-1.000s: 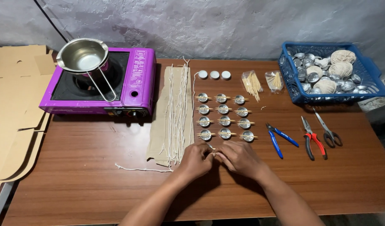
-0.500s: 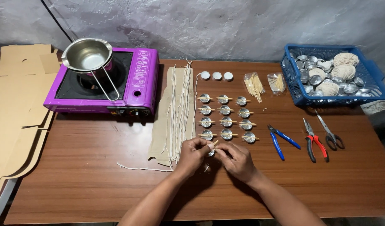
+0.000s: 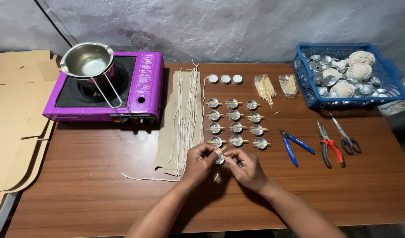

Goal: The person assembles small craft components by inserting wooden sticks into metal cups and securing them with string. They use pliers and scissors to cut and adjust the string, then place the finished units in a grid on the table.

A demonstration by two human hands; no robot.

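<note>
Two bare hands are meeting just above the near middle of the wooden table, pinching one small metal tealight cup between them. The left hand is gripping the cup from the left with curled fingers, and the right hand is closing on it from the right, its fingertips also touching a thin wooden stick that is lying across the cup's top. The cup is sitting between the two sets of fingertips, raised a little off the table, just near of a grid of twelve similar cups, each one carrying its own pair of sticks. Left of the hands, a strip of brown paper is bearing a bundle of white wick strings, and one loose string is trailing off toward the near left. Farther left, a purple portable gas stove is holding a steel pouring pot. To the right, blue pliers, red-handled cutters and scissors are lying well apart from the hands, with a blue basket of empty cups and string balls standing at the far right.
</note>
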